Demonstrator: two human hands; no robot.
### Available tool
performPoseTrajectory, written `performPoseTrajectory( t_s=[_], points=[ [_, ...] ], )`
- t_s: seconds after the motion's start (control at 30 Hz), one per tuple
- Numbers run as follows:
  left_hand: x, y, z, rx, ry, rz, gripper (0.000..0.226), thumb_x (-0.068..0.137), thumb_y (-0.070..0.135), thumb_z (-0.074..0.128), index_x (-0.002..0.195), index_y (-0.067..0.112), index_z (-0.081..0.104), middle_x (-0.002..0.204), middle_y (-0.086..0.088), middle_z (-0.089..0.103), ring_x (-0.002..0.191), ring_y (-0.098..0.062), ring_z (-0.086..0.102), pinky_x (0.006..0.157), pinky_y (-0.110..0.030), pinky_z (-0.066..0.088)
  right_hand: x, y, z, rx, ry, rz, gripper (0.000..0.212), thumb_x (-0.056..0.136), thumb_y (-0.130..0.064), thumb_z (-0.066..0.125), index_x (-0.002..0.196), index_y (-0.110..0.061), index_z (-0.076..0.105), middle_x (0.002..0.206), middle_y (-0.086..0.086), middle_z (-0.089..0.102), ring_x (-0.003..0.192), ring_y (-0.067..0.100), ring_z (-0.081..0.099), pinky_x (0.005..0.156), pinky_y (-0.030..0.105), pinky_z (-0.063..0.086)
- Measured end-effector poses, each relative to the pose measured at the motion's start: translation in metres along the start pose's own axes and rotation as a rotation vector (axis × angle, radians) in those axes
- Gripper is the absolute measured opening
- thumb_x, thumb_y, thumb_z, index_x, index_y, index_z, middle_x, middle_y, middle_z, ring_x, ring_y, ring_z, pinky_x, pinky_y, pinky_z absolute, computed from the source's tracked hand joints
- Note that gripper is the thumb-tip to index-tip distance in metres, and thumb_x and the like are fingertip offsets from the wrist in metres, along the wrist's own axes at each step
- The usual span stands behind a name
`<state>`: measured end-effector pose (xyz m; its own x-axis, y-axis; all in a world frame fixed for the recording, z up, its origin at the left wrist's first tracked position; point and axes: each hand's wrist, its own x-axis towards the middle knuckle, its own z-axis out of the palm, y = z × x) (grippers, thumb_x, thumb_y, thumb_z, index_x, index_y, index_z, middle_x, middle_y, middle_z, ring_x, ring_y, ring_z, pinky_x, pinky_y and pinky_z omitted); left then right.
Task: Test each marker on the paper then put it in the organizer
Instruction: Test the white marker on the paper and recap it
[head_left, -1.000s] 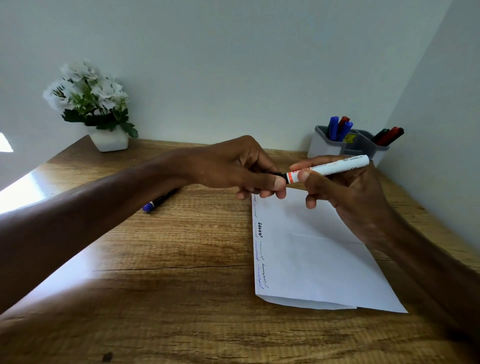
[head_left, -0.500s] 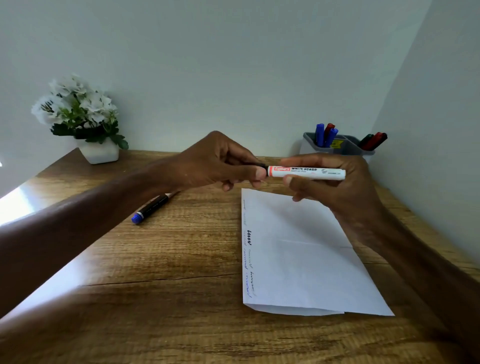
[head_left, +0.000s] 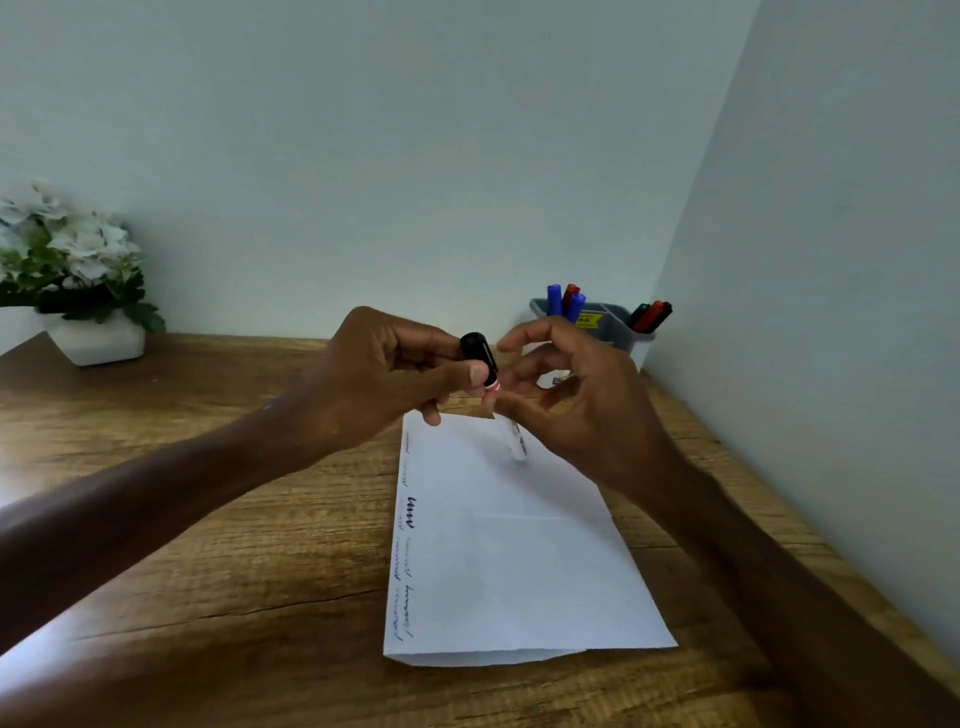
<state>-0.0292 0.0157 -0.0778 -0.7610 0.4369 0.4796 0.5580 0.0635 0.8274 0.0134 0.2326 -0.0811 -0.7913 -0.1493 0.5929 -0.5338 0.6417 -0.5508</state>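
Note:
A white marker (head_left: 515, 440) with a black cap (head_left: 479, 352) is held above the far end of the paper (head_left: 524, 561), tilted with the cap uppermost and its lower barrel blurred. My left hand (head_left: 379, 374) pinches it at the cap between thumb and fingers. My right hand (head_left: 571, 400) touches the barrel just below the cap with loosely curled fingers. The paper has several scribbles down its left edge. The grey organizer (head_left: 615, 327) stands in the back right corner, with blue and red markers (head_left: 565, 301) in one compartment and red and dark ones (head_left: 652, 314) in another.
A white pot of white flowers (head_left: 78, 291) stands at the back left of the wooden table (head_left: 234, 545). Walls close off the back and the right side.
The marker has swung from lying level between my hands to nearly upright, cap up. The blue-capped pen on the table is now hidden behind my left arm.

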Motion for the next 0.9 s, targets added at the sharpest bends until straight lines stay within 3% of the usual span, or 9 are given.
performPoseTrajectory(
  t_s=[0.17,0.27,0.33,0.4,0.47,0.53,0.63,0.9],
  points=[
    [-0.001,-0.003,0.008,0.003,-0.014,-0.011,0.02,0.09,0.011,0.075,0.108,0.017,0.08,0.093,0.001,0.081,0.072,-0.016,0.072,0.062,-0.029,0.062,-0.001,-0.002,0.003,-0.027,-0.016,-0.039,0.05,0.092,-0.034,0.075,0.135,-0.027,0.052,0.099,-0.012,0.074,0.096,0.004,0.069,0.069,0.019,0.06],
    [-0.001,-0.012,0.006,0.111,-0.068,-0.053,0.022,0.09,0.018,0.077,0.111,0.025,0.078,0.101,0.009,0.079,0.089,-0.013,0.076,0.077,-0.036,0.064,0.002,0.003,-0.007,-0.065,0.027,-0.048,0.061,0.091,-0.016,0.075,0.144,-0.032,0.046,0.096,-0.016,0.071,0.095,0.003,0.069,0.069,0.017,0.058],
    [-0.004,-0.016,0.005,0.315,-0.153,-0.049,0.024,0.09,0.029,0.077,0.113,0.035,0.075,0.108,0.018,0.075,0.097,-0.001,0.072,0.086,-0.026,0.061,0.006,0.01,-0.02,-0.113,0.115,-0.042,0.061,0.091,-0.013,0.075,0.142,-0.033,0.048,0.098,-0.01,0.073,0.092,0.003,0.071,0.069,0.02,0.06],
    [-0.007,-0.017,0.005,0.539,-0.276,-0.052,0.026,0.089,0.039,0.075,0.115,0.042,0.072,0.114,0.025,0.069,0.099,0.008,0.065,0.085,-0.012,0.054,0.009,0.02,-0.034,-0.173,0.22,-0.019,0.054,0.092,-0.017,0.075,0.138,-0.031,0.052,0.102,-0.007,0.074,0.092,0.002,0.071,0.073,0.024,0.061],
    [-0.009,-0.021,0.006,0.669,-0.394,-0.049,0.027,0.09,0.043,0.073,0.117,0.044,0.07,0.12,0.027,0.064,0.103,0.007,0.06,0.086,-0.013,0.052,0.012,0.032,-0.049,-0.199,0.338,0.004,0.045,0.094,-0.018,0.071,0.134,-0.031,0.055,0.098,-0.008,0.075,0.088,0.002,0.072,0.074,0.032,0.061],
    [-0.009,-0.029,0.006,0.672,-0.45,-0.053,0.026,0.091,0.045,0.071,0.117,0.046,0.07,0.125,0.025,0.063,0.108,0.005,0.057,0.092,-0.021,0.053,0.015,0.043,-0.063,-0.189,0.449,0.015,0.035,0.099,-0.019,0.065,0.13,-0.029,0.056,0.097,-0.007,0.076,0.087,0.004,0.074,0.073,0.039,0.062],
    [-0.009,-0.036,0.004,0.643,-0.458,-0.058,0.023,0.091,0.044,0.071,0.114,0.046,0.071,0.126,0.026,0.063,0.112,0.005,0.056,0.094,-0.021,0.053,0.021,0.058,-0.08,-0.163,0.57,0.019,0.025,0.103,-0.02,0.057,0.128,-0.022,0.056,0.1,-0.002,0.077,0.087,0.008,0.075,0.069,0.043,0.063],
    [-0.007,-0.039,0.005,0.628,-0.466,-0.047,0.025,0.092,0.04,0.072,0.117,0.041,0.072,0.127,0.025,0.063,0.115,0.004,0.056,0.094,-0.017,0.051,0.057,0.082,-0.101,-0.192,0.663,-0.031,0.026,0.105,-0.021,0.054,0.127,-0.008,0.058,0.101,0.009,0.075,0.089,0.015,0.076,0.069,0.035,0.065]
  ],
)
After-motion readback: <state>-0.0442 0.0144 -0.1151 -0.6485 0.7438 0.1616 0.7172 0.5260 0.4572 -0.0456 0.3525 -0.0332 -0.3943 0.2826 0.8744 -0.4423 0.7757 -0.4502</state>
